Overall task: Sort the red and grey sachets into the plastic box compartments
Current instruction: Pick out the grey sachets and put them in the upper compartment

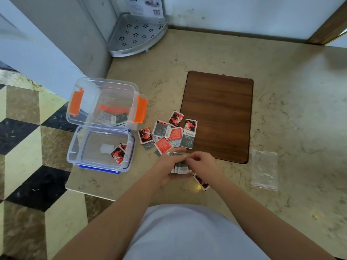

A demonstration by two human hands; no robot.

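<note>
Holding grey sachets between both hands

Person seen from above, head-worn view. Both forearms bare from frame bottom to wrists; no sleeves visible along them. Left hand and right hand: no gloves, no rings, no watch or bracelet visible. Fingers bare; nails too small to judge. Torso garment pale, white to light lavender-grey, plain fabric, no print, buttons or seams discernible. Garment fills lower centre of frame.
</note>
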